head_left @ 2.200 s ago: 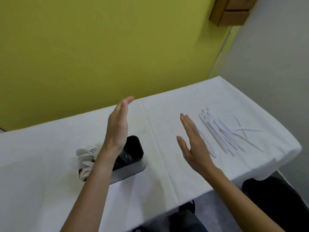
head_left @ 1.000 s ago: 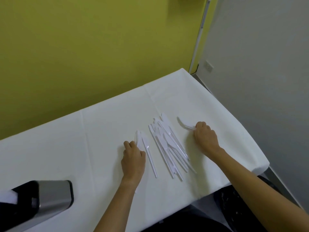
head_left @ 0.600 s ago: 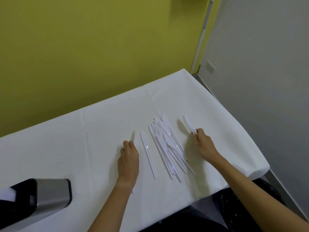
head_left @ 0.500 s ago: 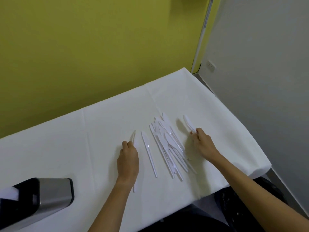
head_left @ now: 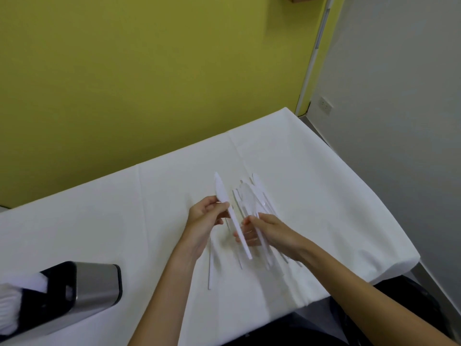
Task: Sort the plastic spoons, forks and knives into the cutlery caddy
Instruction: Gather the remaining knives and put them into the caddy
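Observation:
My left hand [head_left: 204, 222] pinches a white plastic knife [head_left: 230, 214] lifted above the table, blade pointing away from me. My right hand [head_left: 268, 231] is beside it and grips a second white utensil [head_left: 259, 228] among the pile. A pile of white plastic cutlery [head_left: 252, 196] lies on the cloth just beyond and under both hands. One loose white piece [head_left: 209, 268] lies below my left wrist. The cutlery caddy [head_left: 82, 293], black inside with a steel wall, stands at the lower left, with white cutlery [head_left: 10, 303] in its left compartment.
The table wears a white cloth [head_left: 99, 221] and its right edge [head_left: 389, 221] drops off near a grey wall. A yellow wall runs behind the table. A dark seat [head_left: 389, 295] shows below the front edge.
Both hands have lifted from the cloth and come together. My left hand has raised a knife off the table; my right hand has moved left from the far piece into the pile.

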Tool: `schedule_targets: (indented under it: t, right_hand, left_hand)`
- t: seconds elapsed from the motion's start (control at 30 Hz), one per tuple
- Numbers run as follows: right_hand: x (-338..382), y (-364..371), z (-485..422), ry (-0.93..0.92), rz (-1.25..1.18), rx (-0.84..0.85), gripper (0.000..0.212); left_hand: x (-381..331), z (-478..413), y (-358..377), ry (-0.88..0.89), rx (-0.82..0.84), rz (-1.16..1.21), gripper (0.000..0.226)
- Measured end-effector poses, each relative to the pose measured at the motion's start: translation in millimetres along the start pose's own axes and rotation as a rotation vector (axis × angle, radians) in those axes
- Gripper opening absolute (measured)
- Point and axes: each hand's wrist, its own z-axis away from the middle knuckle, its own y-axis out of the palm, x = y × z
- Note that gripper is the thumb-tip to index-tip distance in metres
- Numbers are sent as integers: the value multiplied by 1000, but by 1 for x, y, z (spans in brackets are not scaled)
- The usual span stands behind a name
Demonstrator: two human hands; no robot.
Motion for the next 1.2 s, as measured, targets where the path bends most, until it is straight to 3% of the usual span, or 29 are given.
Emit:
schedule_targets:
  t: [0.1,0.23,0.37,0.53,0.67,0.73,0.87,1.1,1.2]
  right_hand:
    - [1,11,1,34,-183,150,36]
    - [1,18,1,34,-265,115,25]
    - [2,19,1,26,-129,78,29]
    - [10,20,4,-13,-19,106,32]
    - [19,23,5,-35,181,155,24]
    - [24,28,3,-40,271,178,24]
    - [31,40,-4,-22,352,168,25]
    - [35,62,-9,-110,468,184,19]
    - [42,74,-11,-153,635,215,26]
  left_hand:
    - [-2,0,4,32,32,-113,19]
    - [-4,-5,-1,54,29,-243,17]
    - [-13,-10,-6,102,73,-106,25]
    - [-24,-9,-14,172,144,-144,33]
    - [-31,-7,-25,178,207,-169,56]
    - [-34,-5,-30,196,220,-225,48]
    - [-37,-2,-38,230,180,-377,13]
    - [-35,-2,-52,342,61,-513,17]
    - [-36,2,-63,404,17,-537,22]
